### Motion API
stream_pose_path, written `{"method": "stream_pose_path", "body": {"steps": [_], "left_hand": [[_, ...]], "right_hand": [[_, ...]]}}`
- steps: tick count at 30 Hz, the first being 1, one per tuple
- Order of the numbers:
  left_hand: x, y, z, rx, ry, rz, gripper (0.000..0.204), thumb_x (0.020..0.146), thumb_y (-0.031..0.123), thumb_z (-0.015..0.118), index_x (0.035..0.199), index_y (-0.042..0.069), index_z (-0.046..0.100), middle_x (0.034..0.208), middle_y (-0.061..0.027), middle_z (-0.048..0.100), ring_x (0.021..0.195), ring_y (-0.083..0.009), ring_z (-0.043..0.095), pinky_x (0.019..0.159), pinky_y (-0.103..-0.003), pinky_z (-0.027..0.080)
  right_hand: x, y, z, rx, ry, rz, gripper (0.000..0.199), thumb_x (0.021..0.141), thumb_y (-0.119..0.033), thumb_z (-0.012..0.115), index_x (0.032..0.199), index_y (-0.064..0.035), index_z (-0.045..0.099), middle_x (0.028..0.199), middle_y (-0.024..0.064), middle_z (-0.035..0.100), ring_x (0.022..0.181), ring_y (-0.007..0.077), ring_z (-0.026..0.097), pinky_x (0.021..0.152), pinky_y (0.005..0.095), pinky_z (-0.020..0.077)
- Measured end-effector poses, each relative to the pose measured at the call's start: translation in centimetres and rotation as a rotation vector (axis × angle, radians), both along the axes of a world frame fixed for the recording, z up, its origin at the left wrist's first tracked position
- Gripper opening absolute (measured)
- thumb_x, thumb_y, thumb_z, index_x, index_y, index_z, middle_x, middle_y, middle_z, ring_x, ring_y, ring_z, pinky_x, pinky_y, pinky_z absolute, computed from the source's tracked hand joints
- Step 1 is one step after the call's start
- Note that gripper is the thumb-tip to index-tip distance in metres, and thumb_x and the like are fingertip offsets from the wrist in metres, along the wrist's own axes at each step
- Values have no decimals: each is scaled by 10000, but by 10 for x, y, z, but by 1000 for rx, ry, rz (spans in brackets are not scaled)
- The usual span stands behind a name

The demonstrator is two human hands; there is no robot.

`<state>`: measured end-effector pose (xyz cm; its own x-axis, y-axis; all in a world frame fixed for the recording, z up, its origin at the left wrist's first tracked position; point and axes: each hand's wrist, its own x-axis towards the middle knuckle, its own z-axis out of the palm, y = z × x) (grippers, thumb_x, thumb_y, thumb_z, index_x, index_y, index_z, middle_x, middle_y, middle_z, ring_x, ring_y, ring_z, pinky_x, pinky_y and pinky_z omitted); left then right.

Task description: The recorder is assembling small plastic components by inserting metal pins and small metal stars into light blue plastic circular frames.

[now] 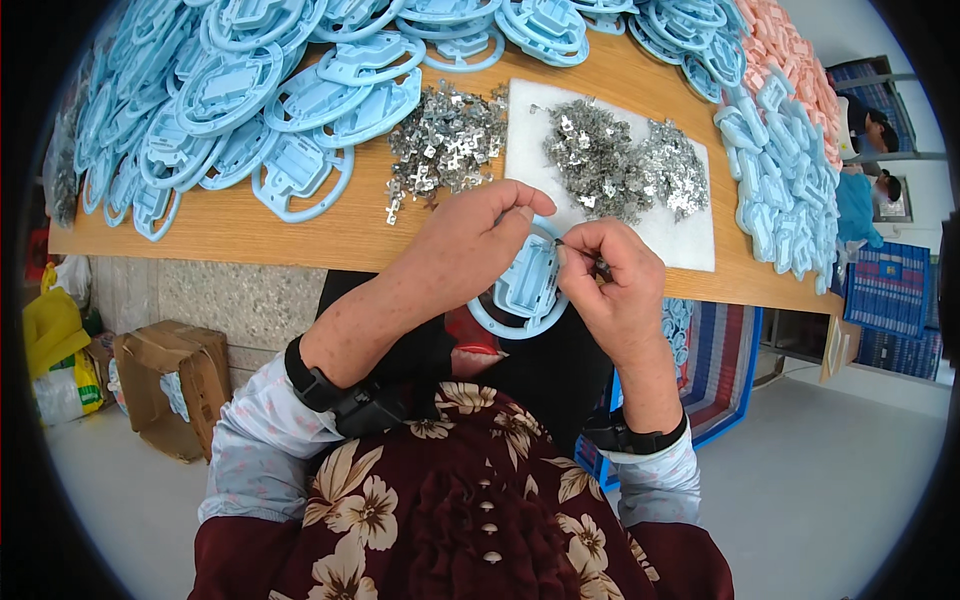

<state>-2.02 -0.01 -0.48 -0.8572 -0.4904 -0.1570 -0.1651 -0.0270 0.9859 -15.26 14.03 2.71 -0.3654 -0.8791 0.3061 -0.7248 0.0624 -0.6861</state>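
A light-blue plastic wheel-shaped shell (527,280), with a round rim and a recessed middle, is held over my lap at the table's front edge. My left hand (470,235) is closed on its upper left rim, thumb and forefinger bent together. At its right side my right hand (612,275) is pinched, fingertips touching the shell's edge. Small grey metal pieces show partly between its curled fingers; how many is hidden. Just beyond my hands lie small silvery metal clips, one heap (445,140) on bare wood and another (610,160) on a white foam sheet (525,110).
Many more blue wheel shells (230,90) are piled at the table's left and back. Blue smaller parts (780,170) and pink parts (790,60) are heaped at the right. A cardboard box (175,385) stands on the floor at left, a striped bag (720,350) below right.
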Motion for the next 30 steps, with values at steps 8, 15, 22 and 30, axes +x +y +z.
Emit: {"method": "stream_pose_path", "body": {"steps": [8,15,22,30], "left_hand": [[-1,-1,1,22,-22,0,270,1002,128,487,1159,-9,660,902,-26,677,809,-69,602,726,-254,509],[-2,0,0,26,-50,4,271,1000,127,488,1162,-9,657,905,-26,683,808,-71,613,725,-256,513],[-3,-1,2,27,-45,-1,273,996,127,484,1157,-8,658,898,-26,684,801,-73,615,723,-258,514],[-2,3,0,-34,-19,29,277,1004,136,476,1158,-11,653,900,-30,682,814,-74,609,730,-264,512]], "right_hand": [[-1,4,0,11,-19,-26,102,810,8,719,887,-19,658,742,69,618,610,142,614,561,262,490],[-1,5,5,19,95,11,122,796,13,714,895,-27,654,755,76,636,599,170,647,543,285,507],[-1,5,5,59,204,26,140,788,-23,725,894,-53,639,760,80,624,629,227,651,548,326,512],[11,8,17,164,328,21,208,812,-32,701,1012,-78,666,820,103,614,700,291,642,602,371,521]]}}
